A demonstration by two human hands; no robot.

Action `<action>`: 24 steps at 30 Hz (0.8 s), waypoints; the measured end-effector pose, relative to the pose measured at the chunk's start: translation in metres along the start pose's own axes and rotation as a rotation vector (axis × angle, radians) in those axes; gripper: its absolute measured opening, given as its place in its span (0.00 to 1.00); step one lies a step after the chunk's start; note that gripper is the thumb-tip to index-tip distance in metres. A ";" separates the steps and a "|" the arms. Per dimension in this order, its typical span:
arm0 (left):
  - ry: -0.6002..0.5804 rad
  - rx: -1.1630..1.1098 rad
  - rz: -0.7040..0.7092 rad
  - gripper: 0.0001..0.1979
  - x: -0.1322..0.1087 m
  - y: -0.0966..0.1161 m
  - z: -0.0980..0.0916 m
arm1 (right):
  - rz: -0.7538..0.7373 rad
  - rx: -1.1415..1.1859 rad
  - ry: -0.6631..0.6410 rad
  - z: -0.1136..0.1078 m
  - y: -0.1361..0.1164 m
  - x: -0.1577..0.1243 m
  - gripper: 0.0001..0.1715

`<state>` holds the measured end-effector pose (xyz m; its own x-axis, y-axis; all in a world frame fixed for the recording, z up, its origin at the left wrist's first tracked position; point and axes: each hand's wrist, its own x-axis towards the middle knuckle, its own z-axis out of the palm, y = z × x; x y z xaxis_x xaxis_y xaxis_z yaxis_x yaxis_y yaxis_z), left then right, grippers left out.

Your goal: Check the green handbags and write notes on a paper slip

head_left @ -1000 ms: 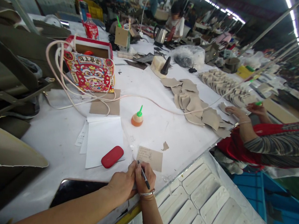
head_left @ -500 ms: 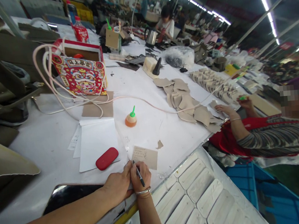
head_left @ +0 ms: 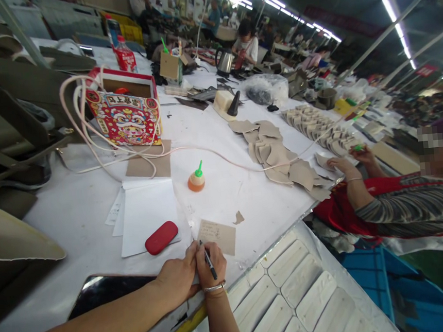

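My right hand [head_left: 211,266], a metal bracelet at its wrist, is closed around a dark pen [head_left: 208,260] at the table's front edge. Just beyond its fingers lies a tan card [head_left: 220,234] with rows of handwriting. Against it on the left rests my left hand [head_left: 180,278], fingers drawn together; whatever is under or between them is hidden. A red oblong case [head_left: 161,238] sits on white paper sheets [head_left: 147,206] beyond my left hand. Partly under my left forearm is a dark, glossy flat panel [head_left: 104,290].
A small bottle [head_left: 196,181] with a green nozzle stands mid-table, near a looped white cable and a red patterned box [head_left: 128,117]. Tan cut pieces [head_left: 272,148] lie to the right, where a co-worker's hand [head_left: 343,165] handles one. Wrapped pale pads [head_left: 290,289] sit below the edge.
The view has shifted slightly, so the table things appear a little lower and further right. My hands keep the same hold. The co-worker's piece has turned a little.
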<state>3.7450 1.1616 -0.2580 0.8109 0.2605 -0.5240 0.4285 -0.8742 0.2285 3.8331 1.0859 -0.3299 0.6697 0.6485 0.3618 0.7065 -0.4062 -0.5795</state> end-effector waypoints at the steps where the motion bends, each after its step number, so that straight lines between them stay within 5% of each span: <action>1: 0.002 0.000 -0.001 0.40 0.000 0.000 0.000 | -0.005 -0.004 0.003 0.000 -0.001 0.001 0.12; 24: 0.003 -0.017 0.033 0.39 -0.001 -0.004 -0.003 | -0.043 -0.009 -0.022 0.004 0.004 0.000 0.11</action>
<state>3.7438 1.1658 -0.2564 0.8259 0.2327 -0.5135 0.4081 -0.8752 0.2597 3.8344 1.0868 -0.3352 0.6333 0.6794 0.3706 0.7369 -0.3831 -0.5571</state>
